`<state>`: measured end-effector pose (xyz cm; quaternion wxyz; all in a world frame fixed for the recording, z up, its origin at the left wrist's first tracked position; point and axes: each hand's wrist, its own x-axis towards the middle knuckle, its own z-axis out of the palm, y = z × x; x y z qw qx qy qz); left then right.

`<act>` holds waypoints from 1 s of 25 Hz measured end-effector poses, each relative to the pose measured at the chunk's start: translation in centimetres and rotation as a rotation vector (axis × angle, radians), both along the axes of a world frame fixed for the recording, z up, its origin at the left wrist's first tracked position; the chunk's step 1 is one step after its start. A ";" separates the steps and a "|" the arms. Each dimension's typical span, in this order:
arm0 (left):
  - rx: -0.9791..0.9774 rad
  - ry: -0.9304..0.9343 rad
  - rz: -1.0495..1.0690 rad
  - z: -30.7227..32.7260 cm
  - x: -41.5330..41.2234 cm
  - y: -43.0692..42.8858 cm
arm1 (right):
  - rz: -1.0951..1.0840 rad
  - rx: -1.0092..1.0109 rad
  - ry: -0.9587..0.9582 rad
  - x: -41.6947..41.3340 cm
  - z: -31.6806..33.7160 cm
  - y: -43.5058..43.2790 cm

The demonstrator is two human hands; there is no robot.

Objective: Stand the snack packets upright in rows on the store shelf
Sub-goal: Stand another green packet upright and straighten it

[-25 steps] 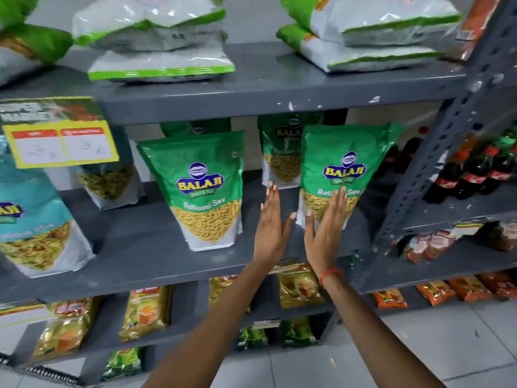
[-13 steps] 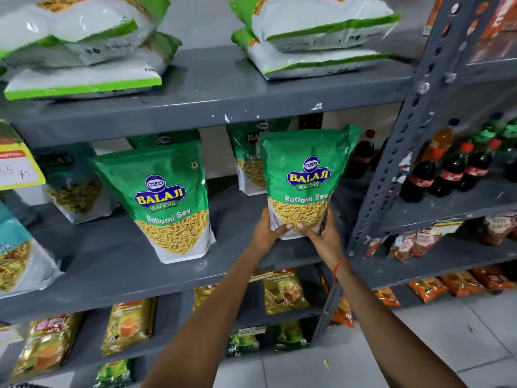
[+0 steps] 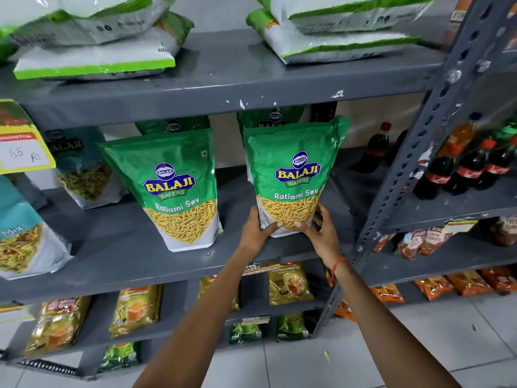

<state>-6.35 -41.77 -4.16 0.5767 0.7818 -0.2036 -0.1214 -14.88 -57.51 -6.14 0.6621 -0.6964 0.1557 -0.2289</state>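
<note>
The green packet (image 3: 291, 177), only patted flat-handed a second ago, is now gripped at its base by both hands' fingers (image 3: 272, 226) and stood upright on the shelf (image 3: 140, 256).

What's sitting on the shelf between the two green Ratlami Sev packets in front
Nothing. In the head view, only bare grey shelf separates the standing packet from the held packet, gripped by the left hand and right hand.

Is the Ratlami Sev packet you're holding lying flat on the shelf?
No, both hands grip the packet upright at its base.
</note>
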 end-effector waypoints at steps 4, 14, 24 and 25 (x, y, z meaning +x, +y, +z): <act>0.029 0.013 -0.005 0.4 -0.2 -0.1 | 0.013 0.010 0.026 -0.4 -0.2 -0.4; 0.075 0.047 -0.036 1.3 -0.9 -0.2 | -0.030 0.117 0.053 -0.7 0.3 -0.2; 0.064 0.008 -0.012 1.6 -1.5 0.1 | -0.172 -0.059 0.147 -0.8 1.7 1.5; 0.049 -0.031 0.003 2.0 -1.8 0.3 | -0.272 -0.174 0.126 -0.9 2.1 2.4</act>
